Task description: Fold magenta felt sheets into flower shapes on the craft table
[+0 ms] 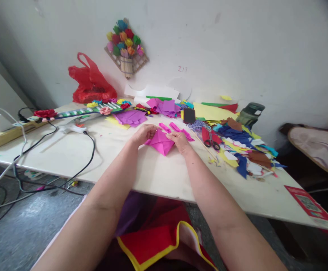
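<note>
A bright pink sheet of folded paper (160,142) is held just above the white table, its pointed corner toward me and crease lines across it. My left hand (147,134) pinches its far left edge, fingers curled over it. At the far right edge, my right hand (179,141) grips the same paper between thumb and fingers. Just beyond my hands lie small folded pink strips (175,127). Some of the paper's far edge is hidden behind my fingers.
Scissors (211,139) with dark handles lie right of my hands, beside a heap of coloured paper scraps (245,146). Purple paper sheets (131,117) lie behind on the left. A glue gun (70,128) with a black cable and a green bottle (251,114) stand out at the sides.
</note>
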Tool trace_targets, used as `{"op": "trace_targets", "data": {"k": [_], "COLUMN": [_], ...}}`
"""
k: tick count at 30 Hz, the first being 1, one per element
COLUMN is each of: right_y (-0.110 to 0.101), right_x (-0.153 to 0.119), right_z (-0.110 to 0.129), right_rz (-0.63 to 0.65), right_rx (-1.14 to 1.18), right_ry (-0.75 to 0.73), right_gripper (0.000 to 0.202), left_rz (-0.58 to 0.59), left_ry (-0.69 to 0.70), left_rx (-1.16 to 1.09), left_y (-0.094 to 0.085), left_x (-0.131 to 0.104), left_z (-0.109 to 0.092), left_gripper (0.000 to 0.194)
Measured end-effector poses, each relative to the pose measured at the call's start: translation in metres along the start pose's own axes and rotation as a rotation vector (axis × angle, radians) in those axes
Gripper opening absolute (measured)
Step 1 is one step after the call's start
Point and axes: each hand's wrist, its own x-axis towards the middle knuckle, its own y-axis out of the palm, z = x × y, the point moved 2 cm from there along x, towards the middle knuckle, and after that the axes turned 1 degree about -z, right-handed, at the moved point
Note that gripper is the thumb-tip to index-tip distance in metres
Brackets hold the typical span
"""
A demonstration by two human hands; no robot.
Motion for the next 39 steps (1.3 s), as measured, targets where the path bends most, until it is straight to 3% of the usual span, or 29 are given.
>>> {"op": "trace_targets", "data": {"k": [5,14,27,34,39], "right_y": [-0.0003,-0.0001,0.0001,0.0033,0.0060], "right_x": [-0.0001,0.0003,0.0009,-0.0001,0.0001], "right_z": [-0.0007,-0.0020,-0.0013,-0.0016,-0.0047], "right_rz": [-0.001,0.004,-0.023,0.009,-0.003], "right_rx": [0.019,0.023,0.003,-0.062,-0.080], "right_ry": [0.025,0.044,-0.012,-0.008,0.045], "right_gripper": [0.028,0.032,0.035,0.038,0.042], "left_rz": [-0.018,-0.025,-0.003,0.002,-0.023], "left_ry": [0.047,0.060,0.094,0.053,0.071], "left_rx": [0.018,0.060,0.021,0.364,0.391], "left_y": [-0.0003,0.0020,-0.0019,0.0044,0.0068], "left_x": [-0.0036,-0.0077,-0.0037,-0.0086,-0.0087], "left_z": [-0.0005,-0.0048,0.0005,0.0025,0.0020], "left_gripper": [0.014,0.021,0.023,0.038,0.039]}}
